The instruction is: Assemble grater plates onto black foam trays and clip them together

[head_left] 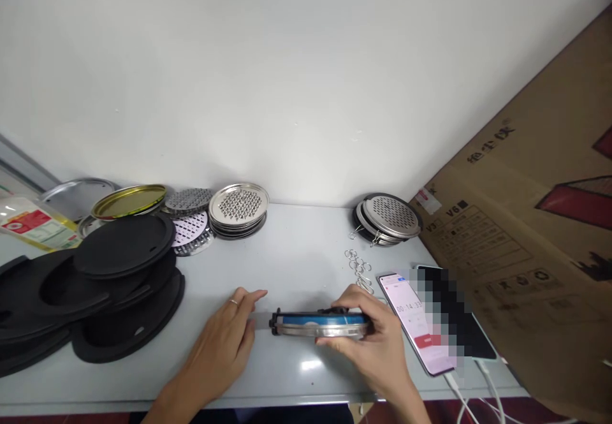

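Note:
My right hand (380, 338) grips the right end of a flat round metal disc (320, 326), seen edge-on above the table. It has a blue upper layer, a silvery rim and a black fitting at its left end. My left hand (222, 338) is just left of the disc, apart from it, with the index finger stretched out and nothing held. Beyond my right hand lie several wire rings and hooks (357, 263). A stack of round grater plates with black rims (389, 215) stands behind them, wire loops hanging from its front.
Black round discs (127, 245) pile up at left. Behind them are a gold lid (129, 201), perforated plates (190, 227) and a stack of grater discs (239, 204). A phone with a timer (415, 322), a second phone (471, 322) and a cardboard box (516, 220) occupy the right.

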Demonstrator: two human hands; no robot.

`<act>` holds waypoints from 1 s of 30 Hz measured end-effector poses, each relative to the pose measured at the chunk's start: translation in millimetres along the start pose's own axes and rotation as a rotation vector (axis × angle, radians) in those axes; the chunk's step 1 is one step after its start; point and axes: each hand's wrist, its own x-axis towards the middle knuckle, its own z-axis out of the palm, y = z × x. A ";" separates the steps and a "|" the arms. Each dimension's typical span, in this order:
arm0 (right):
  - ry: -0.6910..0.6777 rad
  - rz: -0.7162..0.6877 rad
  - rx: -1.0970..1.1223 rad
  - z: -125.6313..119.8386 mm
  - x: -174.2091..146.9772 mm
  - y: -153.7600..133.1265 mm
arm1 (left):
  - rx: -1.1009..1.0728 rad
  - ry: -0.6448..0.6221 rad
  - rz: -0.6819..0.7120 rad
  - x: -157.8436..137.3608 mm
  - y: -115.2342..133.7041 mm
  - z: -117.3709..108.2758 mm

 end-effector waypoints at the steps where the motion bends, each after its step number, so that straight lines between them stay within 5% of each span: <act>1: -0.032 -0.028 -0.042 -1.3 -0.6 -3.0 | 0.032 -0.017 0.032 1.9 -1.8 0.8; 7: -0.187 -0.078 -0.125 -4.4 -4.0 -14.5 | 0.147 0.025 0.068 -3.9 -11.4 -12.8; 14: -0.286 -0.102 -0.130 -6.6 -0.4 -24.7 | 0.242 0.032 -0.135 -17.9 -30.6 -31.0; 20: -0.282 -0.075 -0.068 3.8 2.8 -19.7 | 0.229 -0.073 -0.210 -6.3 -17.4 -33.5; 30: -0.256 -0.100 -0.069 6.2 1.1 -18.9 | 0.205 -0.087 -0.125 -3.2 -19.3 -32.5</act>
